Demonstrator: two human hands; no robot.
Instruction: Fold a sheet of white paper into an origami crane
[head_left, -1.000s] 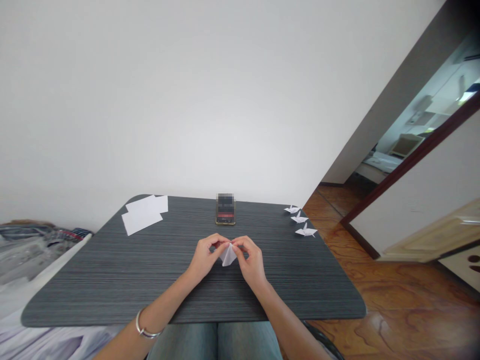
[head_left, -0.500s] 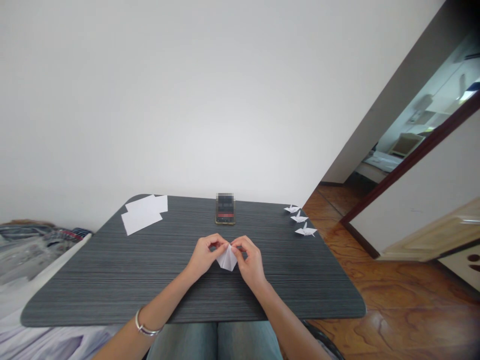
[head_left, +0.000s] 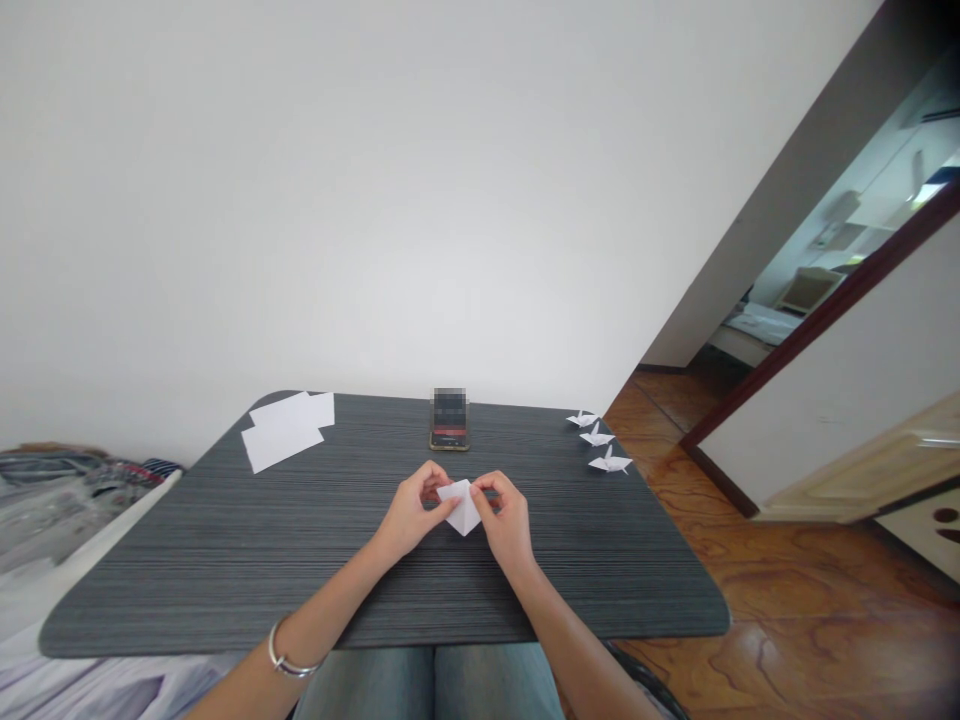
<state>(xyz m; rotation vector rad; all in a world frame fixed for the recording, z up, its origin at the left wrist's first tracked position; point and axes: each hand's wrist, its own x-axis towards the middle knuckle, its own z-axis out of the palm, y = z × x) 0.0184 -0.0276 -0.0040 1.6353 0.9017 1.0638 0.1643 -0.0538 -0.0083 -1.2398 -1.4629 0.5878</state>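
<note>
Between my hands is a small folded piece of white paper (head_left: 465,512), diamond-like in outline with a crease down its middle, its lower point toward me. My left hand (head_left: 414,510) pinches its left side between thumb and fingers. My right hand (head_left: 505,518) grips its upper right edge with thumb and forefinger. Both hands are low over the middle of the dark table (head_left: 337,560). Part of the paper is hidden behind my fingers.
White paper sheets (head_left: 283,440) overlap at the table's far left. A phone (head_left: 450,420) stands at the back middle, near the wall. Three folded paper cranes (head_left: 597,437) sit in a row at the far right. Cloth and bags (head_left: 67,500) lie left of the table.
The folded paper has turned and opened from a pleated fan shape with its top pinched to a flatter diamond. My fingers have shifted slightly apart along its edges.
</note>
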